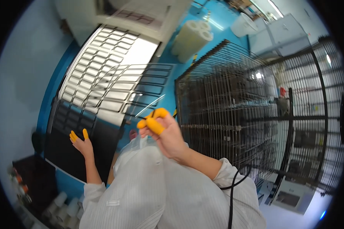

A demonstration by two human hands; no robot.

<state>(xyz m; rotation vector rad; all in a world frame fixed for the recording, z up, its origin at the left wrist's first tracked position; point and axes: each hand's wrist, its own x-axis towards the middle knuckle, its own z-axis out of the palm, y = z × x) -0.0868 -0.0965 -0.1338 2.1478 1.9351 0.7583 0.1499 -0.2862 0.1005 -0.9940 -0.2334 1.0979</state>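
Observation:
A clear sheet printed with black rectangular outlines [151,80] hangs tilted above a lit work surface [139,49]. At its near right corner, the yellow-capped thumb and fingers of my right hand [168,135] pinch together; a thin dark strip shows at the fingertips and seems to belong to the sheet. A pale streak runs along the sheet's edge just above this hand. To the left, my left hand [82,145] has its fingers apart, yellow caps on the tips, over the dark near part of the bench [91,156]. It holds nothing.
A black wire rack [233,114] with many shelves stands close on my right. Large pale rolls [191,40] stand on the blue floor beyond, and a white bin [244,25] is farther back. Black cable [232,198] hangs by my right sleeve. White rolls [67,208] sit lower left.

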